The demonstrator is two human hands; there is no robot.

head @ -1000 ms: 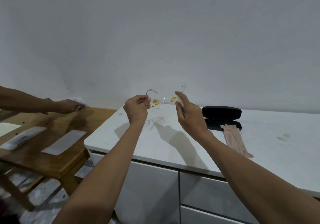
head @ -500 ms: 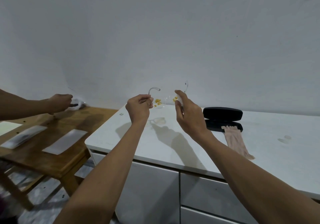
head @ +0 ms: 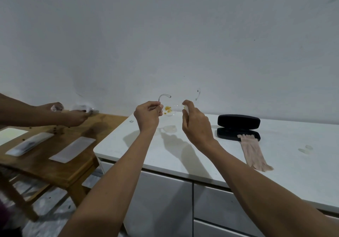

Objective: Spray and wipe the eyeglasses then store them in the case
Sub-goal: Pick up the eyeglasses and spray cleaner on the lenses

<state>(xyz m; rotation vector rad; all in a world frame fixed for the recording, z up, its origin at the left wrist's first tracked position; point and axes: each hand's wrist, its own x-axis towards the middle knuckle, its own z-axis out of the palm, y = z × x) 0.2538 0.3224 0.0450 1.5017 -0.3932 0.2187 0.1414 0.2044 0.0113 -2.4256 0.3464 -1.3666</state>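
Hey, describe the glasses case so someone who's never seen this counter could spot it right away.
Start at the white counter along the wall, right of the wooden table. Toward its back, right of the hands holding the clear eyeglasses, sits the glasses case. It is the only black thing there, an oblong clamshell lying open, with a pinkish cloth trailing from its lower half toward the front.

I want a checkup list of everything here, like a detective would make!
Surface: white counter, pale smudges at right.
Job's things: clear eyeglasses, yellow specks on lens, held up, arms unfolded; black case open; pinkish cloth hanging from the case onto the counter; no spray bottle seen.
Clutter: nothing seen.
Grippers: left hand and right hand each pinch a side of the glasses.
Cables: nothing seen.
Surroundings: wooden table with flat packets; another person's hands working there.
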